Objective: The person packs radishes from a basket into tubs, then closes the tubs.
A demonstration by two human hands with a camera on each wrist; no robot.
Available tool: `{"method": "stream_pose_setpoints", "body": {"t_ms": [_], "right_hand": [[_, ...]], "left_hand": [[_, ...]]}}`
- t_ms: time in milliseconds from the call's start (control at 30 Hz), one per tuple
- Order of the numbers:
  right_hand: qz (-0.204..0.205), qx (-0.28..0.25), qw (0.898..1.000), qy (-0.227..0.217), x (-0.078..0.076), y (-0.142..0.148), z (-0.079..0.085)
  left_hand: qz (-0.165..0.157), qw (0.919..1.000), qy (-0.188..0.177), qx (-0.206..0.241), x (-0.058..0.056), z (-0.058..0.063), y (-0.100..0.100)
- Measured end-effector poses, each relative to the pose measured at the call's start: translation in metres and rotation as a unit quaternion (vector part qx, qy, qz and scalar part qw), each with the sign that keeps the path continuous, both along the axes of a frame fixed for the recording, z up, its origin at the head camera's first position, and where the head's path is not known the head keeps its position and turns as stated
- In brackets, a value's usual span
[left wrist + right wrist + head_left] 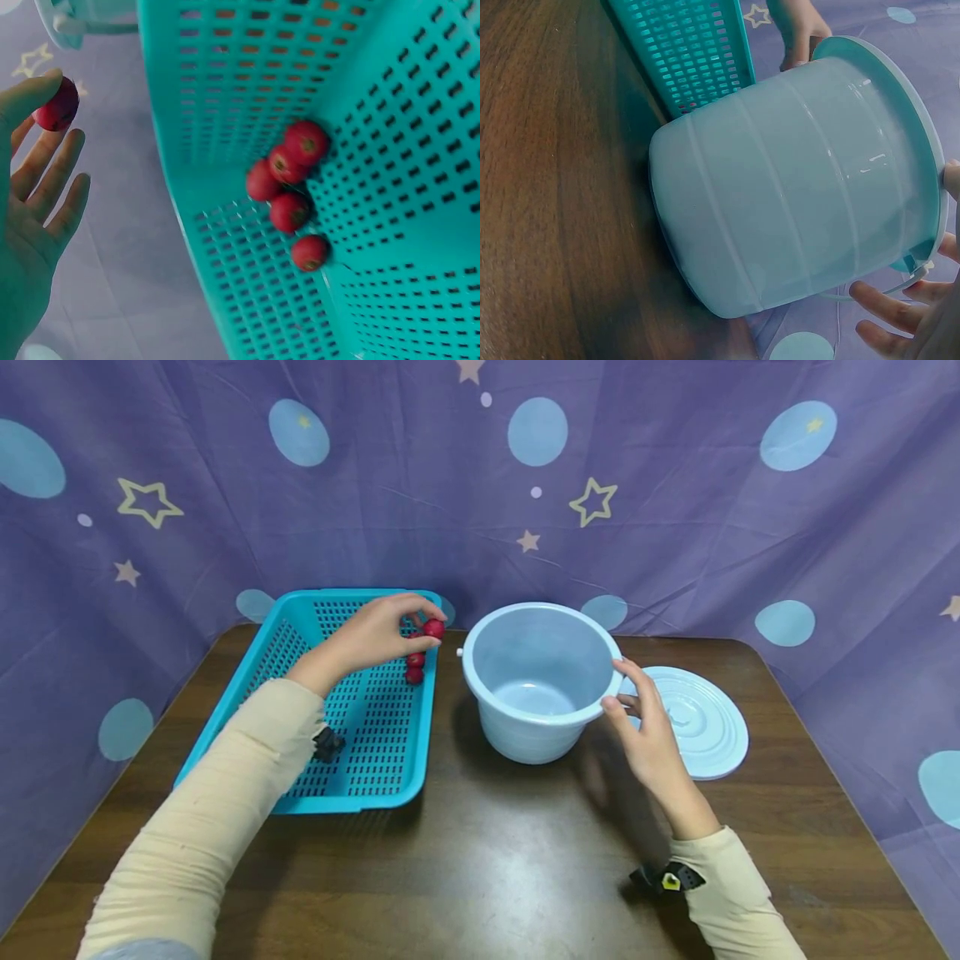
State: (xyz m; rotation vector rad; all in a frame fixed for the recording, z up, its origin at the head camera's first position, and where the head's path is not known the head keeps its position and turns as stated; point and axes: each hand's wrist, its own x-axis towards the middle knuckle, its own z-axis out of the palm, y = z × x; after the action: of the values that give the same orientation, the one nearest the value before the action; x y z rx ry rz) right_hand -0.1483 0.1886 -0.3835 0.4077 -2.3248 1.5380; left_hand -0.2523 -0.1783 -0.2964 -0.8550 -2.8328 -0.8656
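Observation:
My left hand (pixel 378 631) pinches a small round red fruit (pixel 433 627), hawthorn-like, between thumb and fingers. It is over the right rim of a turquoise perforated basket (pixel 375 777). Inside the basket, several more red fruits (pixel 289 212) cluster in a corner, partly hidden by the hand in the head view. A pale blue bucket (pixel 532 739) stands to the right of the basket, and its visible inside holds nothing. With thumb and fingers, my right hand (pixel 648 735) grips the right side of its rim. The bucket's handle (pixel 885 291) hangs down by the right fingers.
A pale blue round lid (pixel 708 722) lies on the wooden table (pixel 510 877) behind the right hand, partly covered by it. A purple curtain (pixel 420 502) with stars and dots hangs close behind the table. Dark straps sit on both sleeved wrists.

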Motion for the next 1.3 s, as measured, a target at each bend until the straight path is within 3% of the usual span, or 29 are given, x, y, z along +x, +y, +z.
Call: {"method": "stream_pose_setpoints", "body": {"t_ms": [300, 600, 800, 1300], "right_hand": [[-0.001, 0.003, 1.000, -0.001, 0.000, 0.000, 0.001], [-0.001, 0.002, 1.000, -0.001, 0.000, 0.000, -0.001], [-0.002, 0.000, 1.000, -0.002, 0.000, 0.000, 0.000], [0.001, 0.002, 1.000, -0.001, 0.000, 0.001, 0.001]], "left_hand": [[-0.013, 0.9998, 0.015, 0.002, 0.011, 0.012, 0.027], [-0.066, 0.9976, 0.019, 0.007, 0.019, 0.017, 0.049], [-0.096, 0.9950, 0.021, -0.015, 0.023, 0.020, 0.064], [-0.132, 0.9894, 0.010, -0.060, 0.022, 0.012, 0.072]]}}
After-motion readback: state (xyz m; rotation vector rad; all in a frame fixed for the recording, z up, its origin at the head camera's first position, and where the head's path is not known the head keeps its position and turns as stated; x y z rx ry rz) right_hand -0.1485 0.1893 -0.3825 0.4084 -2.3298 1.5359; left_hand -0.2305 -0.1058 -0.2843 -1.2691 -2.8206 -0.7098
